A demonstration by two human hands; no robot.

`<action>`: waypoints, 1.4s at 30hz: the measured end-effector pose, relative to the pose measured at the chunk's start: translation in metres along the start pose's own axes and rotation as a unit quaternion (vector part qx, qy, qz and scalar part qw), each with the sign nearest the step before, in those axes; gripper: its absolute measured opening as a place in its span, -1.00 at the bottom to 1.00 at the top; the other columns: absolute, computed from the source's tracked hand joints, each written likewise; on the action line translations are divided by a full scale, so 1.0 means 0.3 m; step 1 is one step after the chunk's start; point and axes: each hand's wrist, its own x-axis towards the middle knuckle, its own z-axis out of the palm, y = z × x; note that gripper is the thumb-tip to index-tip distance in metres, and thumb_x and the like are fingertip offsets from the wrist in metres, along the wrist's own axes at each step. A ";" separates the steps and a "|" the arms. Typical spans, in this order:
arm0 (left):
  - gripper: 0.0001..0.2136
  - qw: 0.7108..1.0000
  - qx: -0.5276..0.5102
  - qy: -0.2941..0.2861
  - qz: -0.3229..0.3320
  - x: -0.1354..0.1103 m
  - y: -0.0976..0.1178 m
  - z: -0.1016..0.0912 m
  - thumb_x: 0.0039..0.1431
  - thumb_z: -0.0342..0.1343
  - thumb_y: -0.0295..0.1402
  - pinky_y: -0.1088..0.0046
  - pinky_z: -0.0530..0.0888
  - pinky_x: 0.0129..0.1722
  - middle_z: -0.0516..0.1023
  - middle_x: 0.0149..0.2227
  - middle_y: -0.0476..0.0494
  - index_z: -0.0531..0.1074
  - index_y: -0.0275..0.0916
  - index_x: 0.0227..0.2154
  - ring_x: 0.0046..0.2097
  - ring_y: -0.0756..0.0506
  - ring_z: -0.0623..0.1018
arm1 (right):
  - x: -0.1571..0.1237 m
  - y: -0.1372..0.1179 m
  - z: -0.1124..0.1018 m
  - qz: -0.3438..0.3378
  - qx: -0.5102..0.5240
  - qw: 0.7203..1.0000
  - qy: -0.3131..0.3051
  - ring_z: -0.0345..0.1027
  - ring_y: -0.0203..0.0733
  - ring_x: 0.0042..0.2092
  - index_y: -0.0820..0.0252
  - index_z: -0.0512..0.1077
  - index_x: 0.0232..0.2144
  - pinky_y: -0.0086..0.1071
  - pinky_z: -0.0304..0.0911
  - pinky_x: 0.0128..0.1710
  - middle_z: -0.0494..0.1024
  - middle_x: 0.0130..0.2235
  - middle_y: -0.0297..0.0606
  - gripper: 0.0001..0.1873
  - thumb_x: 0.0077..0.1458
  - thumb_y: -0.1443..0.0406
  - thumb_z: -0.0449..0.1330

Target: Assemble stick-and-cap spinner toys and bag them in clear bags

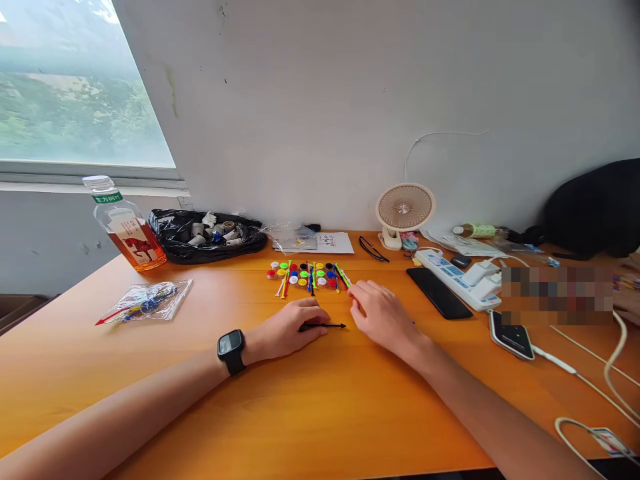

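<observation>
Small capped pots [294,281] stand in two rows on the table [280,427], beyond the two hands; slender coloured sticks [287,280] lie between them in groups, and more sticks [343,277] lie at the right end; that much of the layout looks done. What seems left is the black stick [336,326] with an arrow-shaped tip, which lies apart from the groups, nearer the person; further coloured pieces [150,301] sit inside a clear bag [183,293] to the left, apparently unused.

The left hand [293,327] is curled, thumb and fingers closed about the black stick, its tip pointing right; the right hand [380,315] is partly closed, fingertips at the near end of the right-end sticks; whether it grips one cannot be told, since the fingers cover that spot.

A bottle [133,240] and a black bag [210,253] stand back left; a fan [405,208] and glasses [373,249] are behind; a dark slab [439,293] and a power strip [455,277] limit room on the right; the tightly set pots leave narrow gaps and could be knocked.
</observation>
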 end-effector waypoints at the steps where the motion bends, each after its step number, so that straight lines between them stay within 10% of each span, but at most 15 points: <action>1: -0.81 1.000 0.006 0.005 -0.003 -0.008 -0.001 -0.008 0.44 0.15 -0.25 0.37 0.57 -0.09 0.57 -0.09 -0.19 0.57 -0.16 -0.02 -0.10 -0.11 0.58 | 0.000 -0.002 0.006 0.000 0.008 1.000 0.000 0.44 -0.05 -0.09 0.17 0.51 -0.15 -0.25 0.20 -0.10 0.61 -0.16 -0.15 -0.80 0.31 0.44 0.10; 18: -0.84 0.999 0.024 0.038 -0.001 -0.096 0.004 -0.062 0.36 0.26 -0.27 0.44 0.53 -0.15 0.52 -0.12 -0.13 0.50 -0.18 -0.09 -0.19 -0.04 0.54 | 0.006 0.001 0.055 0.002 0.082 0.996 -0.030 0.46 0.02 0.03 0.24 0.51 0.02 -0.18 0.29 0.06 0.62 -0.06 -0.07 -0.77 0.41 0.32 0.14; 27: -0.84 1.000 0.000 0.011 0.018 -0.097 0.031 -0.027 0.46 0.16 -0.25 0.47 0.52 -0.09 0.62 -0.13 -0.11 0.55 -0.15 -0.02 -0.13 -0.05 0.61 | -0.020 -0.086 0.045 -0.115 0.233 0.964 -0.053 0.40 -0.13 -0.17 0.14 0.44 -0.26 -0.29 0.25 -0.15 0.57 -0.23 -0.26 -0.92 0.33 0.30 0.26; 42: -0.80 0.997 -0.041 0.058 -0.039 -0.068 -0.003 -0.038 0.40 0.15 -0.35 0.37 0.60 -0.04 0.62 -0.05 -0.20 0.60 -0.21 -0.02 -0.12 -0.08 0.61 | -0.004 -0.059 0.096 0.040 0.321 0.946 0.033 0.35 -0.18 -0.36 0.09 0.35 -0.23 -0.34 0.16 -0.32 0.49 -0.37 -0.35 -0.85 0.45 0.24 0.05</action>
